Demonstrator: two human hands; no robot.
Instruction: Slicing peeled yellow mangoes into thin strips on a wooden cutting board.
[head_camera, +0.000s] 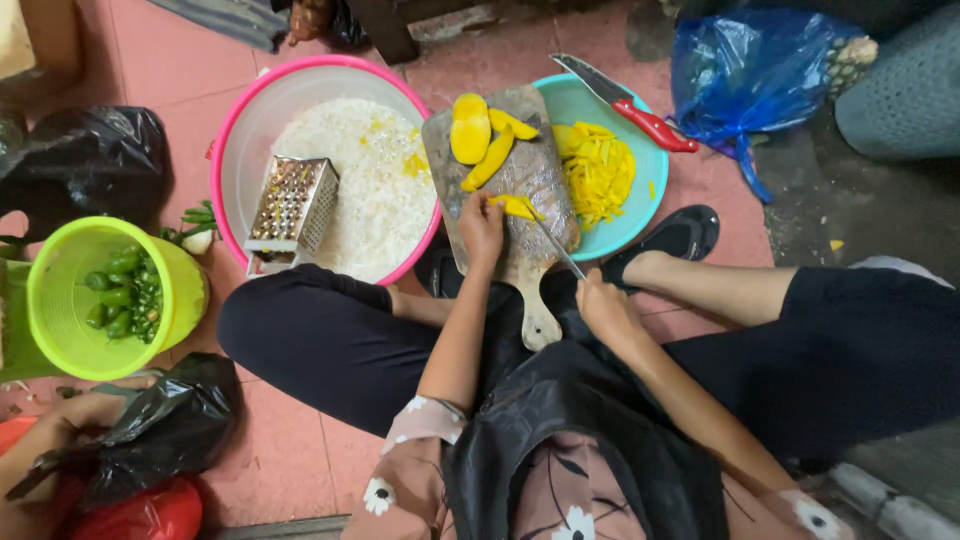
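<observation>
A home cooking spot on a pink tiled floor (190, 60): cutting board (520, 190), grater (292, 205), basins (240, 140), plastic bags (750, 65).

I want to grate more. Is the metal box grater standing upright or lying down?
Lying down: the metal box grater rests on its side in the pink basin.

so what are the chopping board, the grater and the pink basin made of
Chopping board: looks like wood, matt, worn and grey-brown with a paddle handle. Grater: seems metal, shiny, punched with rows of holes. Pink basin: probably plastic, with a smooth, evenly coloured rim.
</observation>
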